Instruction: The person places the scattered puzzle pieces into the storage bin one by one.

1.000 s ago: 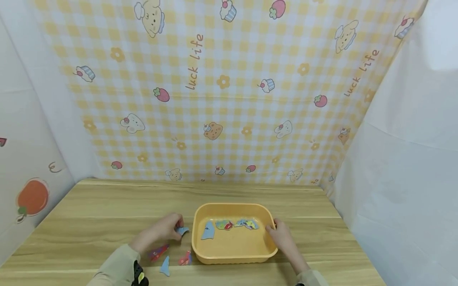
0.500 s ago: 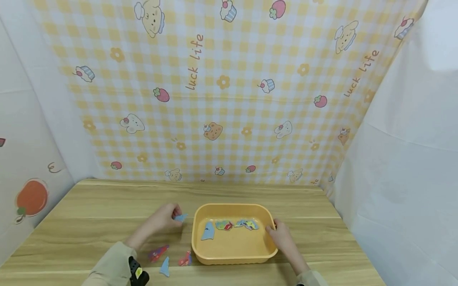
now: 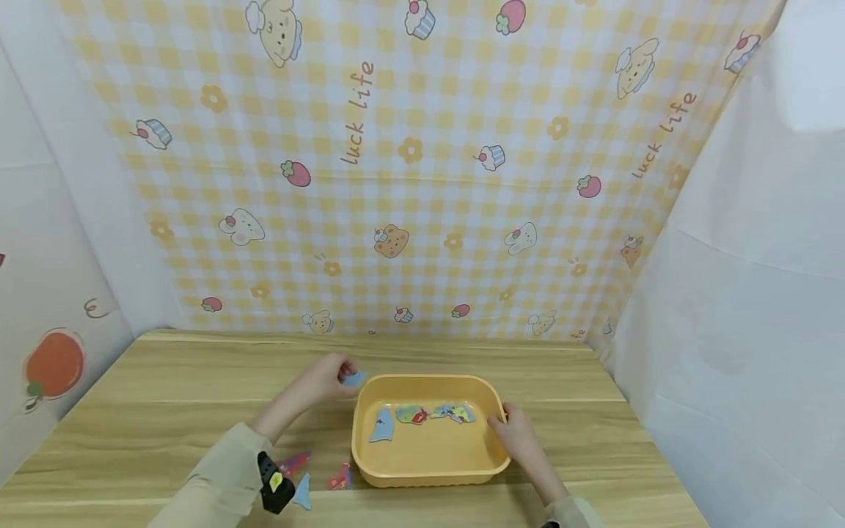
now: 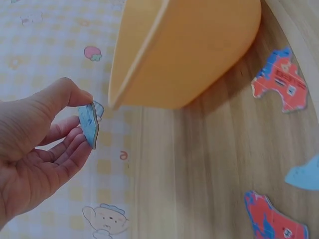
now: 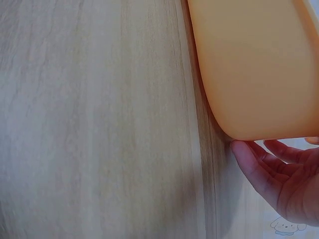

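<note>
My left hand (image 3: pixel 332 377) pinches a light blue puzzle piece (image 3: pixel 354 379) between thumb and fingers, raised beside the back left corner of an orange-yellow bin (image 3: pixel 432 482). The left wrist view shows that piece (image 4: pixel 88 124) nearly edge-on in the hand (image 4: pixel 37 144). My right hand (image 3: pixel 518 433) holds the bin's right wall, and in the right wrist view the hand (image 5: pixel 289 181) has its thumb against the outside of the bin (image 5: pixel 259 74). Inside the bin lie a blue piece (image 3: pixel 382 426), a green and red piece (image 3: pixel 412 416) and a blue-yellow patterned group (image 3: pixel 453 413).
Left of the bin on the wooden table (image 3: pixel 198 411) lie a red-purple piece (image 3: pixel 296 462), a red and blue piece (image 3: pixel 340 478) and a light blue piece (image 3: pixel 302 492). A yellow checked cloth (image 3: pixel 422 191) hangs behind the table, with white cloth at both sides.
My left hand has lifted the blue piece away from beside the bin's left wall and moved it back and right to the rear left corner. My right hand has stayed at the bin.
</note>
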{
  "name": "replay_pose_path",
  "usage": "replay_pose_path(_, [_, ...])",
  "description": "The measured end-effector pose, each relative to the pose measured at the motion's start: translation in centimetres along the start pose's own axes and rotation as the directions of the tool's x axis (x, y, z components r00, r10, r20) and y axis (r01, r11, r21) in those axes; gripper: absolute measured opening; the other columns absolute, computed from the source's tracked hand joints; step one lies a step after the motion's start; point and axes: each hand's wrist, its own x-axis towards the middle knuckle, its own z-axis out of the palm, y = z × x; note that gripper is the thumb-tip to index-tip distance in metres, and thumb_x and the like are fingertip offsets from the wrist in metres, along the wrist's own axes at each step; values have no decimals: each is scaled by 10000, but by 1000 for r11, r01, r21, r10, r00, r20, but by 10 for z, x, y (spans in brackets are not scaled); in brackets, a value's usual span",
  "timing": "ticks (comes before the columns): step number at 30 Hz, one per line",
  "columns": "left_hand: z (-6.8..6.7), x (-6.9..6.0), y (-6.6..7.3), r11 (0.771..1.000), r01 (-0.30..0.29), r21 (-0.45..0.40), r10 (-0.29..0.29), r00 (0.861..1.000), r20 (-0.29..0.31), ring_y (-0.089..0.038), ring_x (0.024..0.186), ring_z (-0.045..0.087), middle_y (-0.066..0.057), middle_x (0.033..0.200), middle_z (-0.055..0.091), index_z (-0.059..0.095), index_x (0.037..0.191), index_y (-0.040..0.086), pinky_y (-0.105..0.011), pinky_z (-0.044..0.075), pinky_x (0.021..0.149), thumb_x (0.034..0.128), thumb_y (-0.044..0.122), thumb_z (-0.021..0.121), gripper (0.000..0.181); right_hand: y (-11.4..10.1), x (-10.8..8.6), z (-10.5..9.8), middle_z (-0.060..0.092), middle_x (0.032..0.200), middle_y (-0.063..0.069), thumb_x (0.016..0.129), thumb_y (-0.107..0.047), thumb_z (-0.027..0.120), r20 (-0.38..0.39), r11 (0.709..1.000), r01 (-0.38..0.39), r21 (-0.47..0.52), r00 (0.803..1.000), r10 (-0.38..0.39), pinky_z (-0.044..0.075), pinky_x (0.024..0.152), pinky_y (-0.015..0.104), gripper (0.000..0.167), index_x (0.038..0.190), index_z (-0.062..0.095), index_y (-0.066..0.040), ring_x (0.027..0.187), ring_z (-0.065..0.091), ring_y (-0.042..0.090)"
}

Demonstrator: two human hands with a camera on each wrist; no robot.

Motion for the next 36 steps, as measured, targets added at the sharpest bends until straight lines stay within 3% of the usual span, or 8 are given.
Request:
replay_pose_path(8, [7, 10, 20, 999, -39, 2, 39, 999, -6, -143, 770, 537, -48, 837, 589, 599, 890, 14, -283, 497, 715, 709, 76, 718, 225, -1, 0, 0, 619, 936, 271, 849, -70, 524, 3, 1000, -4, 1, 1000, 4, 549, 648, 356, 356, 1110, 508, 172, 785, 624, 259])
replay_pose_path(18, [21, 21, 41, 992, -116, -43, 118, 992, 45, -172, 773, 525, -77, 835, 564, 585, 868, -4, -252, 470, 686, 695, 29, 700, 211, 1, 1, 0, 618, 952, 270, 853, -74, 530, 6, 1000, -8, -1, 1000, 8, 547, 663, 360, 362, 1122, 504, 167, 805, 623, 263])
replay_pose_path(26, [35, 31, 53, 987, -140, -75, 147, 983, 109, -162, 775, 520, -69, 831, 561, 578, 876, -12, -223, 464, 684, 695, 14, 695, 217, 1, 0, 1, 612, 967, 288, 846, -71, 535, 3, 1000, -1, -5, 1000, 1, 550, 666, 367, 372, 1127, 499, 172, 816, 626, 281])
replay_pose_path(36, [60, 47, 76, 976, -215, -45, 219, 946, 238, -122, 730, 465, -52, 826, 549, 563, 866, 7, -246, 432, 654, 719, 34, 689, 195, 2, 1, 1, 617, 953, 277, 836, -69, 543, -14, 1000, 8, -13, 1000, -9, 547, 675, 371, 362, 1111, 514, 165, 815, 623, 284])
